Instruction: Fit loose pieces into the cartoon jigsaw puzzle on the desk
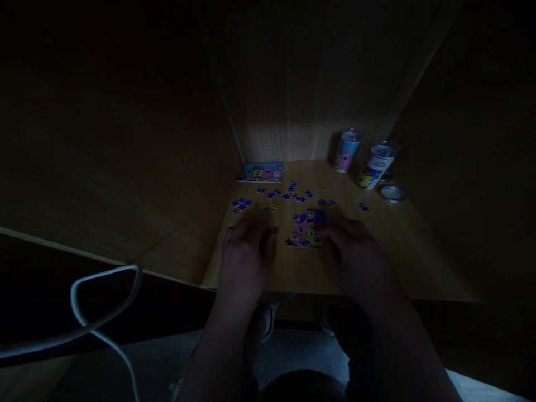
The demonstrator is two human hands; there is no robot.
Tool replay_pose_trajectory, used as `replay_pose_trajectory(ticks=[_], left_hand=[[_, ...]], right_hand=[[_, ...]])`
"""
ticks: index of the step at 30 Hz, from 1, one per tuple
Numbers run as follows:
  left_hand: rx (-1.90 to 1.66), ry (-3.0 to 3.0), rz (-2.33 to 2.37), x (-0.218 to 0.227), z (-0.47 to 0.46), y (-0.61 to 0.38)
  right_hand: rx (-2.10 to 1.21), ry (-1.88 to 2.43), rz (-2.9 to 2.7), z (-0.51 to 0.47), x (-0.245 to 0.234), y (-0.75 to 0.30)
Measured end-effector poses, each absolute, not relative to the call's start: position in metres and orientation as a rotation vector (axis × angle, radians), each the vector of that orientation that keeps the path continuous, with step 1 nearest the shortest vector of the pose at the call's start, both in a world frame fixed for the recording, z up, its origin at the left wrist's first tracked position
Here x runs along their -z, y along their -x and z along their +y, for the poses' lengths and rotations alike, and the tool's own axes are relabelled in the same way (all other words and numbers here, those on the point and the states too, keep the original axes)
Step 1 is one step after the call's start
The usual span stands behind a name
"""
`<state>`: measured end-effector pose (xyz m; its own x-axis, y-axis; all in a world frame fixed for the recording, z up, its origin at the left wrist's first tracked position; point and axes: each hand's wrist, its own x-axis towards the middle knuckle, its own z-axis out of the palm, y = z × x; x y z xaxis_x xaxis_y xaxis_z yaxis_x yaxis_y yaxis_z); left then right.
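Pale wood panelling point(285, 128) closes in the dim nook on three sides, framing a light wooden desk point(410, 240) across the middle of the head view. Slightly right of the frame's centre lies a partly joined cartoon jigsaw block point(301, 229), flat on the desk, with pink and yellow figures and an uneven outline.

Left of it, the left hand point(249, 245) is curled, thumb and forefinger close about a small dark jigsaw piece point(274, 229); in this gloom a firm pinch cannot be confirmed. At the block's right edge, the fingertips of the right hand point(354, 245) seem to touch it; whether they grip anything cannot be told.

Above the block, blue cardboard jigsaw pieces point(286, 196) lie scattered, a denser blue cluster point(241, 203) to their left. Beyond them is a flat cartoon picture card point(263, 173); two clear-topped printed cylinders point(345, 153) point(374, 170) stand at upper right, near a round silvery lid point(392, 194).

For good handling, light fingertip pressure would best steady the block without buckling its joints. Small pieces are better turned by their edges, checked against the card, and pressed straight down rather than slid.
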<state>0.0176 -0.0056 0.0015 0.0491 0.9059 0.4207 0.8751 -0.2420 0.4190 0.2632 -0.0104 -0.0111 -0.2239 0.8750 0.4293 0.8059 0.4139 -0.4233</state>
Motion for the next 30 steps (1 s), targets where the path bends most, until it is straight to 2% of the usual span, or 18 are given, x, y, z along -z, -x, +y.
replay_pose_trajectory(ticks=[7, 14, 21, 30], left_hand=[[-0.917, -2.218, 1.761, -0.003, -0.006, -0.018], [-1.304, -1.89, 1.905, -0.014, -0.01, 0.004], [-0.97, -2.141, 2.066, -0.022, -0.025, 0.023], [-0.727, -2.319, 2.001, -0.003, -0.01, 0.012]], right_hand=[[-0.128, 1.422, -2.059, -0.01, 0.011, -0.263], [-0.128, 1.447, -2.059, -0.011, 0.012, -0.263], [-0.107, 1.443, -2.067, -0.012, 0.012, -0.263], [-0.11, 1.444, -2.066, -0.011, 0.013, -0.262]])
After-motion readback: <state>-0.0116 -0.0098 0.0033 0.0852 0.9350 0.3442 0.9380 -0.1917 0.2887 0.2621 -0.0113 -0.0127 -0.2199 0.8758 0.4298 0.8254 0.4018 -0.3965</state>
